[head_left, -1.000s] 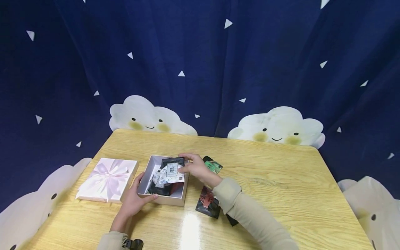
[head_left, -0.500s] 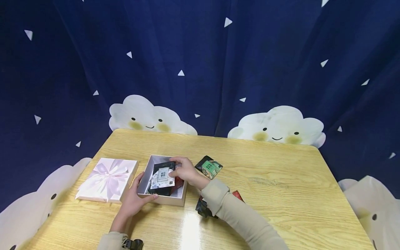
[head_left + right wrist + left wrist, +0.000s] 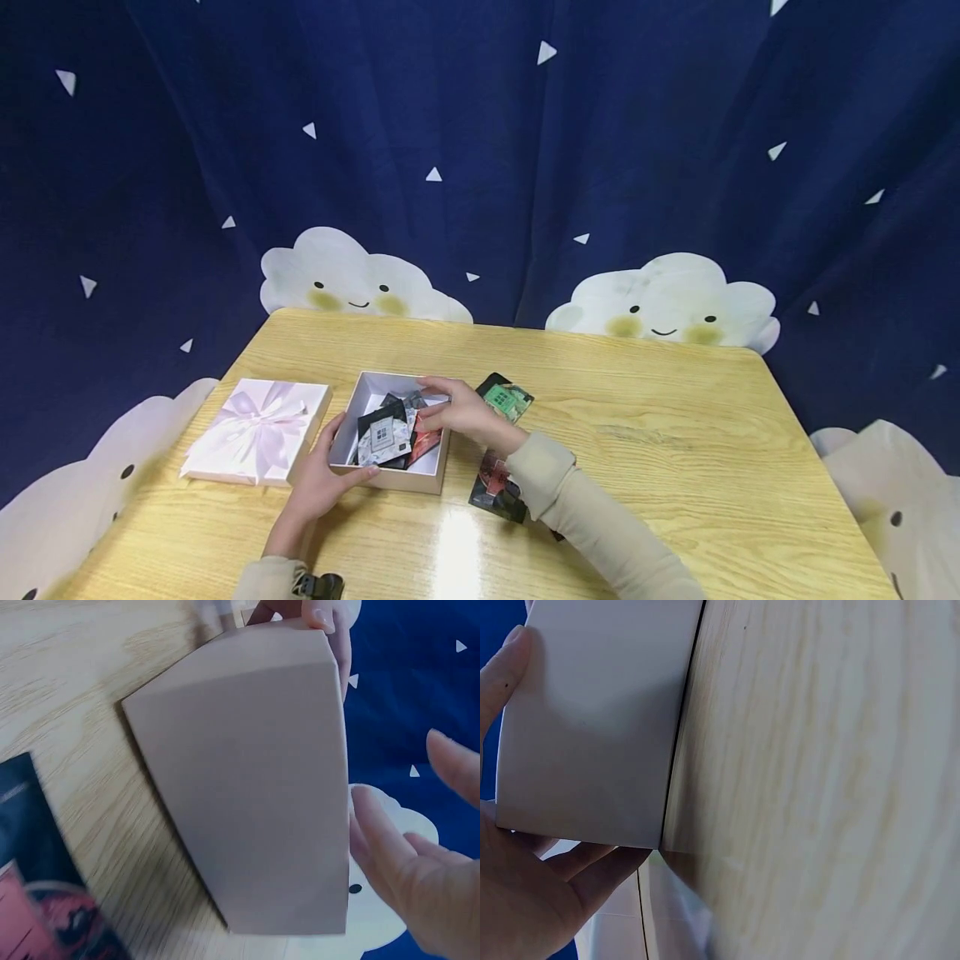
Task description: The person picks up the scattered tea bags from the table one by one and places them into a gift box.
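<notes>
A: Where is the open white gift box (image 3: 390, 479)?

B: Just right of the pink bow lid (image 3: 257, 431). The left hand (image 3: 318, 483) clasps its near left corner; packets (image 3: 386, 435) lie inside.

A: And the right hand (image 3: 459, 410)?

B: Above the box's right wall, fingers relaxed, holding nothing. I think it is best to keep the box steady and lay each packet flat.

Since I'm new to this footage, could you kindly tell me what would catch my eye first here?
Mid-table sits an open white box with packets piled inside; the left hand grips its near corner and the right hand hovers over its right rim. Left of it lies a pink lid with a bow. Right of the box, a green packet and a red packet lie on the table.
</notes>
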`<action>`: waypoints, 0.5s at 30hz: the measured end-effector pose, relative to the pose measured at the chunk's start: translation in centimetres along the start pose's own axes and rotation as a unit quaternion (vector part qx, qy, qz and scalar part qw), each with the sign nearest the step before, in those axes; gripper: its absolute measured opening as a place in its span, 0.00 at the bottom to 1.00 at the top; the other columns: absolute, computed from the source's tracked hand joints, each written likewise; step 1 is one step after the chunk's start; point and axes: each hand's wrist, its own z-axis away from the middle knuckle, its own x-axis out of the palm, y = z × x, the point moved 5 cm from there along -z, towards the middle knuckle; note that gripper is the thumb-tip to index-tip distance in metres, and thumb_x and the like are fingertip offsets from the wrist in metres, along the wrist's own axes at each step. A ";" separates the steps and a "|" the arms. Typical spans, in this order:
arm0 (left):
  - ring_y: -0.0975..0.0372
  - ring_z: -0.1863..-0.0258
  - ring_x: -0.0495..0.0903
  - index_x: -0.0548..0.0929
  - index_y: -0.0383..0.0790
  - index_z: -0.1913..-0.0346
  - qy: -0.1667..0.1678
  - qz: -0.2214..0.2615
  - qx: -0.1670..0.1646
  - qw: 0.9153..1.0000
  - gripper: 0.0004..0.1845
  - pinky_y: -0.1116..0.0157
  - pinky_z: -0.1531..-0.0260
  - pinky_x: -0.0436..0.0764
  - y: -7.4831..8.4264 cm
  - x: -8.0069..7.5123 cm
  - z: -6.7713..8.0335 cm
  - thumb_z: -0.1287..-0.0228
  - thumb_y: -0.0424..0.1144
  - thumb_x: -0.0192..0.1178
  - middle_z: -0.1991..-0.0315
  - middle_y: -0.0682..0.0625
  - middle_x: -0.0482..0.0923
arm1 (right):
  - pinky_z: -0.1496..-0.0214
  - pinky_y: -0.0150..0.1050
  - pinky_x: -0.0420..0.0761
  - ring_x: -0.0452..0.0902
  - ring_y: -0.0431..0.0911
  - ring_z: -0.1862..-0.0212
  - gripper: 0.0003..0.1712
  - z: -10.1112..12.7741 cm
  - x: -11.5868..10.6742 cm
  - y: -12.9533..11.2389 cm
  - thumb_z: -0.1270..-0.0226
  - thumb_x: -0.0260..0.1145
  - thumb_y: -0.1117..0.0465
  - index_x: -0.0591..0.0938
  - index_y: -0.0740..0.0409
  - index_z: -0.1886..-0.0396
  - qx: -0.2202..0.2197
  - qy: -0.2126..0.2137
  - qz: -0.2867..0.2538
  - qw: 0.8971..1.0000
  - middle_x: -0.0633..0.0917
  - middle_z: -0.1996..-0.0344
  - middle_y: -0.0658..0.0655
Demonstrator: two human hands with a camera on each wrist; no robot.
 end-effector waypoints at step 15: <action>0.39 0.38 0.56 0.52 0.35 0.32 0.002 -0.003 -0.004 1.000 0.53 0.43 0.41 0.56 -0.4 0.1 0.1 0.59 0.40 0.73 0.36 0.30 0.55 | 0.55 0.38 0.79 0.74 0.62 0.50 0.35 3.4 -2.4 -0.1 0.47 0.66 0.74 0.65 0.69 0.38 -0.019 -0.046 -0.012 0.999 0.73 0.48 0.64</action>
